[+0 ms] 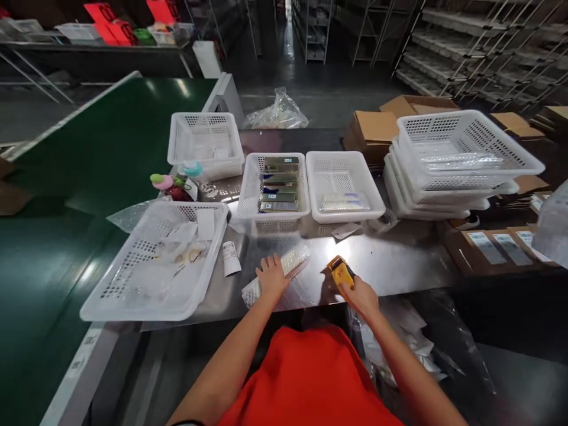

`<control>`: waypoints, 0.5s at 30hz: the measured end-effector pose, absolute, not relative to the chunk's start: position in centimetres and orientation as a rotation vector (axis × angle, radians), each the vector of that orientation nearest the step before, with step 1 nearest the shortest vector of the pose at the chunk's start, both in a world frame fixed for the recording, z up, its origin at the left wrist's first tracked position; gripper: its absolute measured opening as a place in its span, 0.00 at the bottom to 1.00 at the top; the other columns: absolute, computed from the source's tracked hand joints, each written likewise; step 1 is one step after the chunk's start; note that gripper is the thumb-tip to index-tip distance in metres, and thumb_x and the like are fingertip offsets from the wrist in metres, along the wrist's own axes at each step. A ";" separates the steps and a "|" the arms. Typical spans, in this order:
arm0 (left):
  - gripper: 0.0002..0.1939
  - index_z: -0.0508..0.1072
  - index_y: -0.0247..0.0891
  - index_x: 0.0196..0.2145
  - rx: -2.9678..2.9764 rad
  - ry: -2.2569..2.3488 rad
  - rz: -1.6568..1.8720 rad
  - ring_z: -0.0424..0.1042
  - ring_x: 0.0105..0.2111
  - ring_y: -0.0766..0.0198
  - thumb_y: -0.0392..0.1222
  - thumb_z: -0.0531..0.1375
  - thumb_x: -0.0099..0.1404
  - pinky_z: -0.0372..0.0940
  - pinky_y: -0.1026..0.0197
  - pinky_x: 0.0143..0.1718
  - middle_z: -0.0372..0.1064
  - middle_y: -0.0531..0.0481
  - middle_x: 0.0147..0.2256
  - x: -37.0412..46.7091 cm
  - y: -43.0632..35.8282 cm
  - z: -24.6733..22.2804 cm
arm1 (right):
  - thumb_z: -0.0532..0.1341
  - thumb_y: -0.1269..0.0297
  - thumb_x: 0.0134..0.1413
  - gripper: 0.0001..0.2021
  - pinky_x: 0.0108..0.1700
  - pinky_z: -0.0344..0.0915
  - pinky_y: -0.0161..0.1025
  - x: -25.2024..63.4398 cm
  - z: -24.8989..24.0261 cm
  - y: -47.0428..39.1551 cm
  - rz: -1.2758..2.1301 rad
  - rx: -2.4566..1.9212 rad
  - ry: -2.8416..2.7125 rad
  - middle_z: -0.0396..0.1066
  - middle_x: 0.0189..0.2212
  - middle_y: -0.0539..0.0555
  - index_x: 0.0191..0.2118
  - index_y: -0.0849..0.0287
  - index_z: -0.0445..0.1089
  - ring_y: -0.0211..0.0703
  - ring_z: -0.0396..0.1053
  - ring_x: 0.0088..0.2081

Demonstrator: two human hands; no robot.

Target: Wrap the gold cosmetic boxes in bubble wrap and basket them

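My left hand (271,278) lies with its fingers spread on a bubble-wrapped package (296,258), pressing it against the metal table (399,254). To its right, my right hand (361,294) is closed around a yellow and black tool (341,273), which is low over the table. Behind the hands is a white basket (245,204) with several boxes (278,206) in it. Beside that one, another white basket (377,204) contains bubble-wrapped items (344,202). A white paper roll (231,259) sits left of the package.
At the left a large white basket (100,305) holds small bagged items, beside a green conveyor (44,236). Bottles (171,186) stand behind it. Stacked baskets (470,142) and cardboard boxes (465,251) are on the right.
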State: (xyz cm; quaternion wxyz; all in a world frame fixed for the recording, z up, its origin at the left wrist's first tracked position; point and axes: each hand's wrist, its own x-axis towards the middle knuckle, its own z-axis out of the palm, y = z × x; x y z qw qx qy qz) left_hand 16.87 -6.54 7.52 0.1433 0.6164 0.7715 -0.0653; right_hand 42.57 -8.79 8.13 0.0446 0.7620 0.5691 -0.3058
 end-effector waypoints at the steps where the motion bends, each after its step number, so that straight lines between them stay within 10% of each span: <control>1: 0.35 0.62 0.32 0.59 1.724 2.205 -0.157 0.65 0.57 0.35 0.48 0.66 0.59 0.60 0.39 0.54 0.66 0.26 0.56 16.7 -6.3 7.4 | 0.55 0.55 0.61 0.18 0.44 0.65 0.44 43.7 7.2 -8.8 -0.875 2.269 1.826 0.77 0.38 0.66 0.45 0.64 0.71 0.56 0.75 0.42; 6: 0.26 0.69 0.35 0.45 1.356 2.078 -0.004 0.71 0.49 0.37 0.49 0.69 0.52 0.63 0.44 0.49 0.74 0.33 0.46 14.1 -4.6 7.9 | 0.52 0.73 0.59 0.13 0.62 0.53 0.53 46.8 1.9 -8.8 -0.655 2.124 2.183 0.75 0.42 0.67 0.47 0.66 0.68 0.56 0.71 0.50; 9: 0.23 0.69 0.36 0.41 1.057 1.962 0.276 0.76 0.42 0.47 0.47 0.69 0.51 0.68 0.52 0.43 0.76 0.40 0.40 13.4 -4.0 8.6 | 0.56 0.66 0.56 0.22 0.65 0.48 0.60 45.9 1.1 -7.4 -0.743 2.450 2.229 0.66 0.56 0.73 0.56 0.69 0.62 0.63 0.60 0.61; 15: 0.29 0.73 0.33 0.40 0.142 1.262 0.935 0.77 0.34 0.52 0.45 0.75 0.41 0.71 0.50 0.44 0.78 0.43 0.34 19.7 -1.9 11.1 | 0.63 0.40 0.47 0.37 0.51 0.68 0.52 39.6 7.7 -0.3 -2.659 2.103 1.616 0.72 0.49 0.61 0.57 0.56 0.58 0.54 0.71 0.49</control>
